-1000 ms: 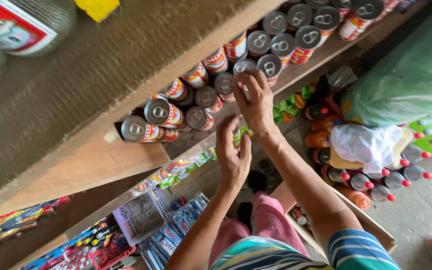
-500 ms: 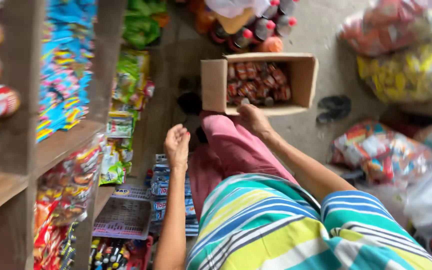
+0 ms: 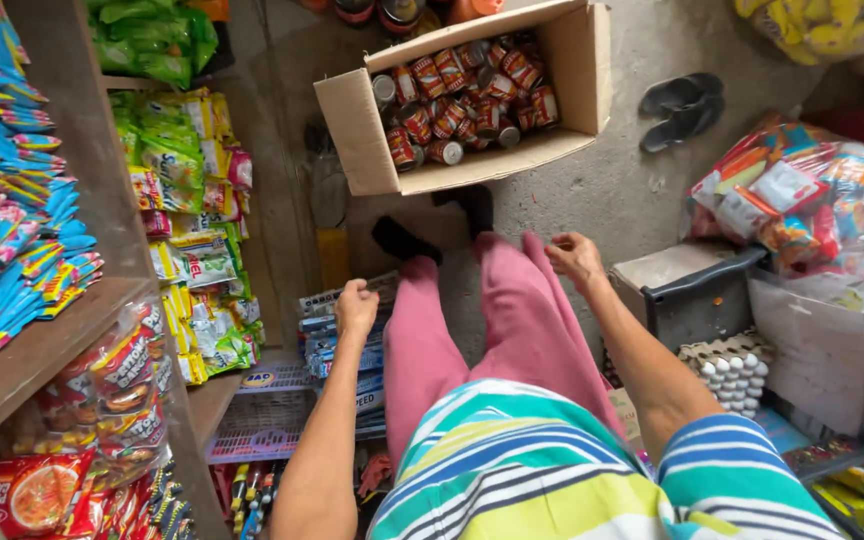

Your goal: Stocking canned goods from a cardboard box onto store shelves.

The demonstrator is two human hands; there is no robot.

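Cans (image 3: 462, 100) fill cardboard box (image 3: 367, 150) ahead; left hand (image 3: 356, 308) clenched, right hand (image 3: 574, 258) loose, both empty.

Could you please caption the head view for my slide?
Both empty hands, left hand and right hand, hang above a cardboard box of cans.

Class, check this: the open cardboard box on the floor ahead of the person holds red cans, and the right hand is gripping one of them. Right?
Not quite. The head view shows the right hand empty, over the pink trouser leg, well short of the cardboard box. The box does hold red cans.
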